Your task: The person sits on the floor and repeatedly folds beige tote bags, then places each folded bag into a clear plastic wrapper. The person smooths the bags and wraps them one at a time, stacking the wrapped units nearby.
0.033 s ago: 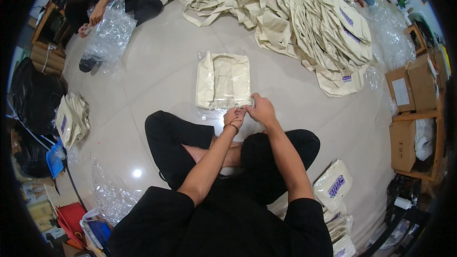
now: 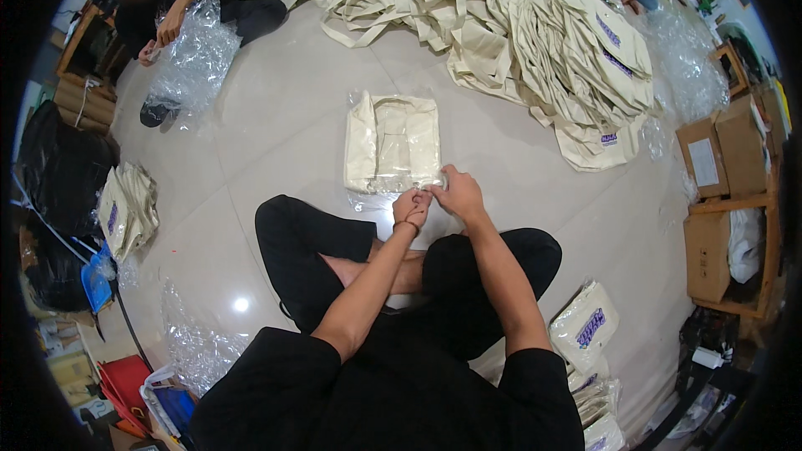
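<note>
A folded cream cloth bag [image 2: 394, 144] lies flat on the floor in front of my crossed legs, inside a clear plastic sleeve [image 2: 368, 200]. At the sleeve's near right corner my two hands meet. My left hand [image 2: 411, 207] is closed, its fingertips pinching the plastic edge. Just right of it, my right hand [image 2: 459, 192] grips the same edge, with the thumb toward the left hand and the index finger bent over the corner. The exact fold of plastic between the fingers is too small to make out.
A large heap of cream cloth bags [image 2: 518, 50] spreads across the far side. Packed bags [image 2: 587, 326] are piled by my right knee. Loose clear plastic [image 2: 196, 342] lies at left. A co-worker's hand [image 2: 171, 25] holds plastic at far left. Cardboard boxes [image 2: 708, 255] stand right.
</note>
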Demonstrator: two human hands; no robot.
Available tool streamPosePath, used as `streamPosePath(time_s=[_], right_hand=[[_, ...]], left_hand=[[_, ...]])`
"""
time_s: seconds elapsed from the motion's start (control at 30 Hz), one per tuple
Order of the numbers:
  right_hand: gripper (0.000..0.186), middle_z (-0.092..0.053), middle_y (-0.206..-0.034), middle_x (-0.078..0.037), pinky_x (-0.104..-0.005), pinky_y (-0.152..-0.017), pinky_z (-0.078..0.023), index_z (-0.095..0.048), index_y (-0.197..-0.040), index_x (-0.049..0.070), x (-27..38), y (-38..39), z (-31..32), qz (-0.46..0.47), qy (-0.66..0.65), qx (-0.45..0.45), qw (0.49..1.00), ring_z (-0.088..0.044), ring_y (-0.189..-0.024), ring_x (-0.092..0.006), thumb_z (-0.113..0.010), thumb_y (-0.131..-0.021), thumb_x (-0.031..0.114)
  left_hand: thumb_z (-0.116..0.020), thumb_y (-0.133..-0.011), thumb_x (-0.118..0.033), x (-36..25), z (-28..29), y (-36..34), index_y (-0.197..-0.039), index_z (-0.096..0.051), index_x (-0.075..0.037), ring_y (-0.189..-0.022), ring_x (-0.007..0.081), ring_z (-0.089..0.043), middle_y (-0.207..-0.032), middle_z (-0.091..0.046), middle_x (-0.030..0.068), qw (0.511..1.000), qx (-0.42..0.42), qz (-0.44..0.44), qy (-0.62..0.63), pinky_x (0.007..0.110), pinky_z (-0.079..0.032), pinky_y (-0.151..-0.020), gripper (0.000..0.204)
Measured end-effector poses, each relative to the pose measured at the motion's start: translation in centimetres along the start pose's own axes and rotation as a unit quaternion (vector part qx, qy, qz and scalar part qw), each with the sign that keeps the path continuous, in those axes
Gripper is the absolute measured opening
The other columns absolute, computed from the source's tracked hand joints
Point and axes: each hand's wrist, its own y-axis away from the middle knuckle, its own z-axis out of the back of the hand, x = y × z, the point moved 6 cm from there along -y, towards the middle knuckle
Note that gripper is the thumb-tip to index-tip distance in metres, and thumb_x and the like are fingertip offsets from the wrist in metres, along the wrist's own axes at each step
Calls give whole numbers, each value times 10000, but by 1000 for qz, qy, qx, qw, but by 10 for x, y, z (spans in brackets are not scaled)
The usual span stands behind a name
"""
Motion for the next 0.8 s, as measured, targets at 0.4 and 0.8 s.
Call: streamPosePath(time_s=[0.4, 0.8], right_hand=[[467, -725, -823, -221, -476, -736, -568, -679, -1056, -2, -13, -21, -3, -70, -7, -33, 997, -729, -833, -395, -835, -832, 376], [267, -726, -781, -202, -425, -719, -583, -679, -1010, 7, -42, -31, -27, -81, -167, -32, 982, -741, -778, -352, -733, -758, 79]], left_hand=[[-784, -804, -205, -70, -1, 56, -925, -719, -108, -932, 316, -605, -946, -651, 85, 881, -177, -402, -173, 454, -465, -812, 168], [-725, -835, -155, -37, -2, 16, -939, -742, -74, -912, 344, -636, -873, -677, 124, 897, -61, -380, -218, 463, -494, -837, 134]])
